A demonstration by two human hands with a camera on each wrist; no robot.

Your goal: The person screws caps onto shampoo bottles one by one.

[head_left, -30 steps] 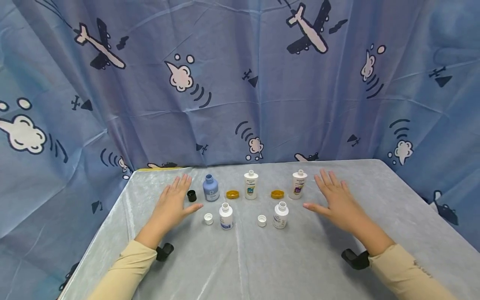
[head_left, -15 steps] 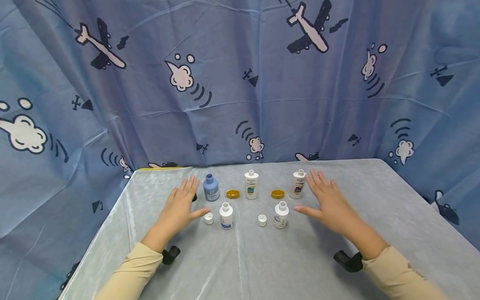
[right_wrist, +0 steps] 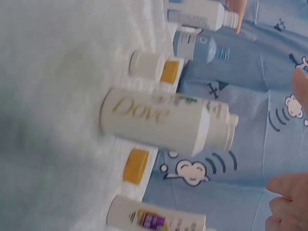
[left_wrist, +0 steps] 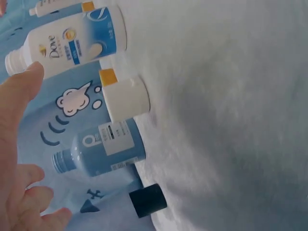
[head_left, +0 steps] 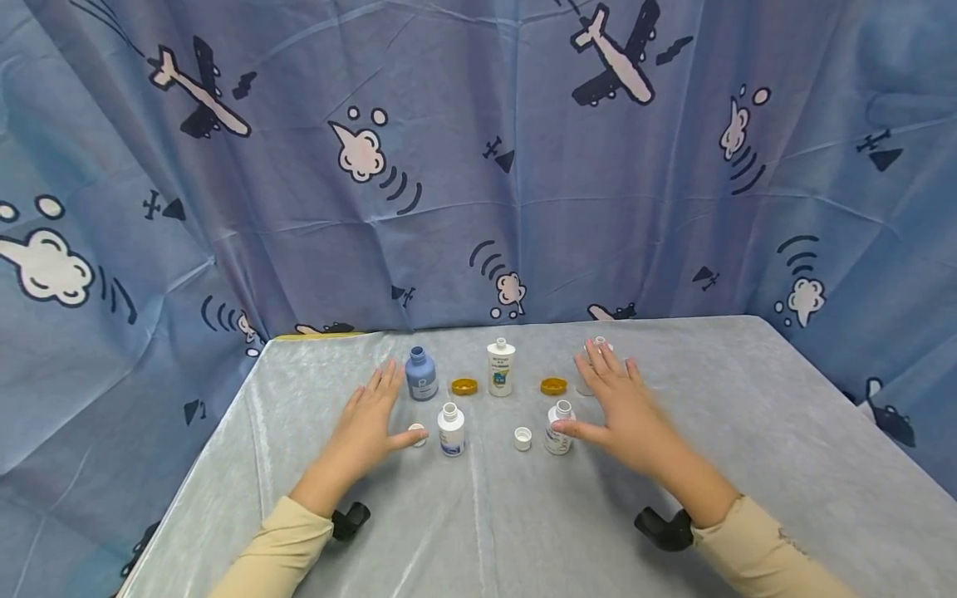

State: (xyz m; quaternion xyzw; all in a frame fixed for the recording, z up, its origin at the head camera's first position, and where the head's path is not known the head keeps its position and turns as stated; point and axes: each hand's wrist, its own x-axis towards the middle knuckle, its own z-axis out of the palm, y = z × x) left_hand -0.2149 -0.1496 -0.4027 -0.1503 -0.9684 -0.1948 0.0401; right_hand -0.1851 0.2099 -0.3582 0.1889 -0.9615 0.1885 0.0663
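My left hand (head_left: 364, 428) hovers with spread fingers above the table, its thumb overlapping a white cap (head_left: 417, 441). Beside it stand a blue bottle (head_left: 422, 378) and a white Dove bottle (head_left: 451, 433), both uncapped. A black cap (left_wrist: 148, 200) shows in the left wrist view but is hidden in the head view. My right hand (head_left: 631, 415), fingers spread too, is in front of a white bottle with a purple label (right_wrist: 154, 219), mostly covered in the head view. Its thumb overlaps another uncapped Dove bottle (head_left: 557, 442). Neither hand holds anything.
Between the hands are a white bottle (head_left: 501, 370), two amber caps, one left (head_left: 464, 387) and one right (head_left: 554, 386), and a second white cap (head_left: 522, 439). A grey cloth covers the table (head_left: 449, 531); a patterned blue curtain (head_left: 449, 166) hangs behind.
Both hands have moved inward toward the bottles, the right one further left. The black cap and the right rear bottle have become covered in the head view. Bottles and caps stay in place.
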